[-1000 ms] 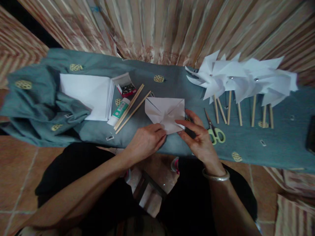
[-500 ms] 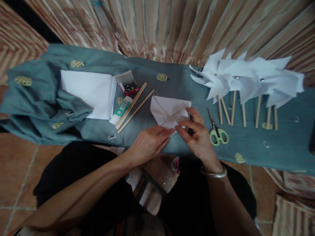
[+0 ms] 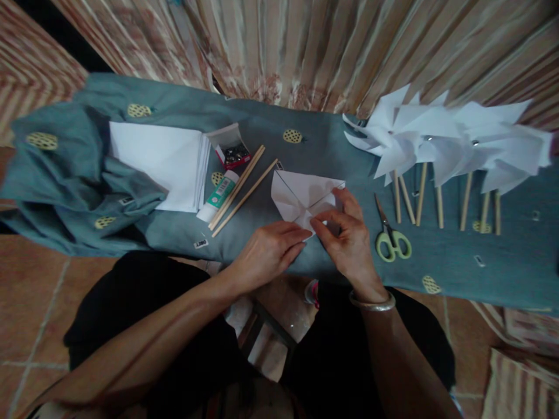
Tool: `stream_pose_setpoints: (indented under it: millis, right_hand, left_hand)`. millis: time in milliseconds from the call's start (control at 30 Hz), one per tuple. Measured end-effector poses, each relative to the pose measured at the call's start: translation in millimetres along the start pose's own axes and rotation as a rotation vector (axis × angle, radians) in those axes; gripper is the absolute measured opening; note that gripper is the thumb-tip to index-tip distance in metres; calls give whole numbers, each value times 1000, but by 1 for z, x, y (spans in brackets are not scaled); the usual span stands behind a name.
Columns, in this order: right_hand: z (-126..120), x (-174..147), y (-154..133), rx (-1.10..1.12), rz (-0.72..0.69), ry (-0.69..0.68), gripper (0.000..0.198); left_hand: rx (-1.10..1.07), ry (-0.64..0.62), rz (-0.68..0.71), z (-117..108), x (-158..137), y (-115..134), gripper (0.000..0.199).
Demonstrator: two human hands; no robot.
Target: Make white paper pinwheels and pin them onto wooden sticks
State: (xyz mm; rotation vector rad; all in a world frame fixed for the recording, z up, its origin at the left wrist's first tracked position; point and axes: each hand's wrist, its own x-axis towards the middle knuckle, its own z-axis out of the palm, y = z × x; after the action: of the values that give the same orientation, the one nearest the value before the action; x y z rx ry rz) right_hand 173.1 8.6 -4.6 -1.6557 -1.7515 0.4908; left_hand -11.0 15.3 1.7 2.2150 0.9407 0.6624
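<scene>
A white paper sheet (image 3: pixel 301 185) with cut slits running toward its middle lies in front of me, its near corners bent inward. My left hand (image 3: pixel 271 251) pinches the near edge of the sheet between thumb and fingers. My right hand (image 3: pixel 348 241) presses thumb and index finger together on a folded corner near the sheet's middle, while its other fingers rest on the right side. Both sets of fingertips almost meet and hide the near part of the paper. Green-handled scissors (image 3: pixel 393 245) lie just right of my right hand.
Left of the sheet are wooden sticks (image 3: pixel 238 189), a glue stick (image 3: pixel 218 196), an opened small box (image 3: pixel 233 154) of metal pins and a paper stack (image 3: pixel 159 166). Several white paper pinwheels (image 3: pixel 454 134) on sticks lie at right. A green-grey cloth (image 3: pixel 262 125) covers the table.
My right thumb and index finger have brought the small paper corner inward, nearer the sheet's middle. My left hand keeps its pinch. The whole view has shifted slightly.
</scene>
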Motion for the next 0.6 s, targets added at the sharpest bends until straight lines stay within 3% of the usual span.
stream_pose_setpoints:
  millis: [600]
  right_hand:
    - [6, 0, -5, -39, 25, 49, 13]
  left_hand:
    - [12, -9, -78, 0, 4, 1, 21]
